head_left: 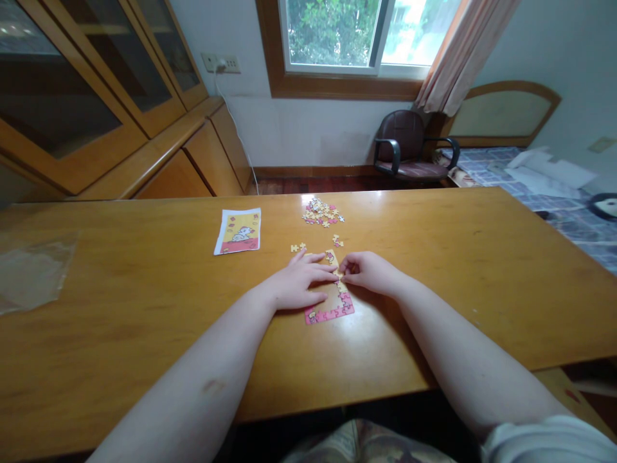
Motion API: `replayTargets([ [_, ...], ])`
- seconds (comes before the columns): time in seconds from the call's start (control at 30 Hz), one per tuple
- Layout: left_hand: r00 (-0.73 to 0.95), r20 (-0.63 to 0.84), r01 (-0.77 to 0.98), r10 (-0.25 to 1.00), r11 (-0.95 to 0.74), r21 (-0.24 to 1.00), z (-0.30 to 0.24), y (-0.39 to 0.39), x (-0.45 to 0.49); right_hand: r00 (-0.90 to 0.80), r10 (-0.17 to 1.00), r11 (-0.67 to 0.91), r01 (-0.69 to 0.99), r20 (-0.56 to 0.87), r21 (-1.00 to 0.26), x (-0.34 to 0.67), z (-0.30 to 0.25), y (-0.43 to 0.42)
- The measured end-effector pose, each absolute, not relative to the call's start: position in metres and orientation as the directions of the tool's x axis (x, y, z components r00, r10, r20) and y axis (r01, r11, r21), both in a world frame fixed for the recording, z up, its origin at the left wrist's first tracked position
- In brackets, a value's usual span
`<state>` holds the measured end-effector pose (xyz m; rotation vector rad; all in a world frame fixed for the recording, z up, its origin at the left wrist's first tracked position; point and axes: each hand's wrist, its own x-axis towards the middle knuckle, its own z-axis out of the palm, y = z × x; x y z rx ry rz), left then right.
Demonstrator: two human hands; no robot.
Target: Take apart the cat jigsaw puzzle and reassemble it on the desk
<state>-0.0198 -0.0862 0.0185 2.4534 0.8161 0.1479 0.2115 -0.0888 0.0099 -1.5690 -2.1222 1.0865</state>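
A partly assembled jigsaw border (329, 315) of pink and yellow pieces lies flat on the wooden table (144, 321), with its lower edge and right side joined. My left hand (296, 281) rests over the border's left part, its fingers stretched toward the right side. My right hand (366, 271) is pinched at the fingertips around a small yellow puzzle piece (339, 274), close to my left fingertips. Loose puzzle pieces (322, 213) lie heaped beyond the hands, and a few stray pieces (297, 247) sit near my left fingers. A printed cartoon picture card (238, 231) lies to the left.
A clear plastic bag (33, 270) lies at the table's left edge. Wooden cabinets (116, 103) stand behind on the left. A dark office chair (409, 145) sits under the window (332, 38), and a bed with papers (544, 180) lies to the right.
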Motion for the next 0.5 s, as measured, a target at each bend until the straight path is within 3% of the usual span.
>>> replayTargets([
  [0.5,0.806,-0.069,0.525,0.588,-0.657,0.541,0.0168,-0.0864,-0.0210,-0.376,0.906,0.145,0.707,-0.194,-0.692,0.2102,0.0096,-0.0889],
])
